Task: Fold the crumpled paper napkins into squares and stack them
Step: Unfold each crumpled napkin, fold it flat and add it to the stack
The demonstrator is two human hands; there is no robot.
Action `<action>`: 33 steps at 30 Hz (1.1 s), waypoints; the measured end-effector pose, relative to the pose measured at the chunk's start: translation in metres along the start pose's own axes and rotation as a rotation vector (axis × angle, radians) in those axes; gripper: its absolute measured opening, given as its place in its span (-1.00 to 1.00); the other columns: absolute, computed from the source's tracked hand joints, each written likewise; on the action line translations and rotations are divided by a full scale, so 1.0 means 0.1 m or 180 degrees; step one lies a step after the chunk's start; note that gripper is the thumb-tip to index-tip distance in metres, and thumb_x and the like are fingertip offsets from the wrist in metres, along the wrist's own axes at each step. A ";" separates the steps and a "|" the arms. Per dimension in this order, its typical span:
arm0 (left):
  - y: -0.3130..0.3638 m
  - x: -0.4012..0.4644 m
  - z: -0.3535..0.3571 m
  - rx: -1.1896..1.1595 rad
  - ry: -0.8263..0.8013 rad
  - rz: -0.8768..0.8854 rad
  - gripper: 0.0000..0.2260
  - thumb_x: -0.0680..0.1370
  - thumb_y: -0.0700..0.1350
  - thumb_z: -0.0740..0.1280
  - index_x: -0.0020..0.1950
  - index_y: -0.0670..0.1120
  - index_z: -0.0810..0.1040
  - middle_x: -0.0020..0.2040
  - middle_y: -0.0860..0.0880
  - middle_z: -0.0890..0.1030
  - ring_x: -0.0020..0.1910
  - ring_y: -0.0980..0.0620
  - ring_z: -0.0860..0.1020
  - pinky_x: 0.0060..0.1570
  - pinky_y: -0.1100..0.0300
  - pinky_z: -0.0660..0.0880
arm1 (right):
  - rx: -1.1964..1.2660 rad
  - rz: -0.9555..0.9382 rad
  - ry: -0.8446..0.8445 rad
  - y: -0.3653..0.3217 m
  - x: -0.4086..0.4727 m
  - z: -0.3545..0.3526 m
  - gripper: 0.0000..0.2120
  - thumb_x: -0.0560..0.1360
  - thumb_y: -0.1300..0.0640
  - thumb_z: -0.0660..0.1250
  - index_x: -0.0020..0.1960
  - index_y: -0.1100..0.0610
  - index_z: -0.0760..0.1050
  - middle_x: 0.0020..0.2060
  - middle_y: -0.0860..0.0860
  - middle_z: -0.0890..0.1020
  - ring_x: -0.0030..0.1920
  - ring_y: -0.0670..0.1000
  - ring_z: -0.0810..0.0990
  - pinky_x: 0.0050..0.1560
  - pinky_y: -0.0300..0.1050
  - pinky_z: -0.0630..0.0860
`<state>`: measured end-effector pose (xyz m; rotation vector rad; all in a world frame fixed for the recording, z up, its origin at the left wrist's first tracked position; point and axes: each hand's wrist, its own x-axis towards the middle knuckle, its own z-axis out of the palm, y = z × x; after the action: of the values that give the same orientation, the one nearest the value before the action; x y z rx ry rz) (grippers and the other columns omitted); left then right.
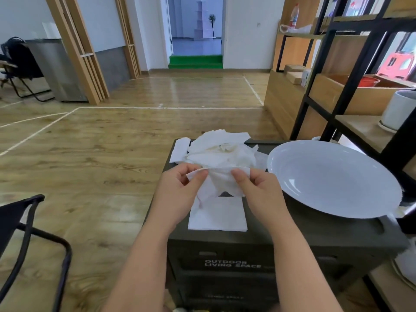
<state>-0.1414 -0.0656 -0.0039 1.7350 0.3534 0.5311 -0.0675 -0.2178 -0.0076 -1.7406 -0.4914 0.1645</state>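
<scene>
Napkin (221, 181) held up just above worktop (315, 230), stretched between both hands. Left hand (177, 194) pinched top-left edge, thumb and forefinger closed on paper; right hand (258, 190) pinched top-right edge same way. Hung limp below the pinch, creased, small dark gap showing near lower edge, cannot tell if tear or fold.

Handling, judged: very light, thin, soft, no stiffness at all; would flop, tear if pulled hard or snagged. Not slippery. Best taken at corners or along one edge with light fingertip pinches, tensioned gently to flatten, then creased against flat surface.

Directly under it, near front edge: flat folded square (217, 216), looked like start of stack; count one visible, possibly more layers, could not tell. Beyond hands, toward far edge: pile (221, 152) of crumpled napkins, several, overlapping, exact count not readable. At pile's left: one folded strip (180, 149), flat, partly over worktop edge.

To right: one large white plate (333, 179), nothing in it, just beside pile, rim near right hand. Dark crate-type worktop, lettering on front. Further out: shelving (351, 70) at right with one white pot (398, 111), one black chair frame (33, 239) at lower left, wood floor.
</scene>
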 end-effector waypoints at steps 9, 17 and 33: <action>-0.32 0.09 0.05 0.0490 0.0362 -0.0400 -0.47 0.45 0.20 0.26 -0.17 -0.32 0.45 -0.33 -0.09 0.42 -0.34 0.00 0.32 -0.27 0.12 0.22 | -0.0481 0.0454 0.0496 0.21 0.04 0.19 -0.60 0.53 -0.03 0.31 -0.29 0.29 0.47 -0.39 0.09 0.49 -0.34 -0.01 0.43 -0.28 -0.16 0.33; -0.35 0.06 0.11 0.2017 0.0358 -0.0194 -0.58 0.60 0.02 0.22 -0.40 -0.09 0.22 -0.45 -0.01 0.27 -0.44 0.04 0.26 -0.44 0.18 0.09 | -0.1844 0.0310 0.0551 0.31 0.08 0.17 -0.56 0.53 -0.09 0.28 -0.39 0.17 0.33 -0.49 0.01 0.36 -0.46 -0.07 0.31 -0.42 -0.22 0.20; -0.43 0.08 0.14 0.2847 0.0213 -0.0441 -0.67 0.56 0.12 0.26 -0.30 -0.05 0.35 -0.35 0.02 0.42 -0.29 0.01 0.42 -0.41 0.18 0.20 | -0.2613 0.0383 0.0385 0.37 0.06 0.18 -0.67 0.52 -0.16 0.26 -0.24 0.08 0.43 -0.37 -0.04 0.48 -0.40 -0.10 0.40 -0.41 -0.31 0.27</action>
<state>-0.1256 -0.0632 -0.0464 2.5223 0.8423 0.3415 -0.0600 -0.2050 -0.0462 -2.5663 -0.3855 -0.0760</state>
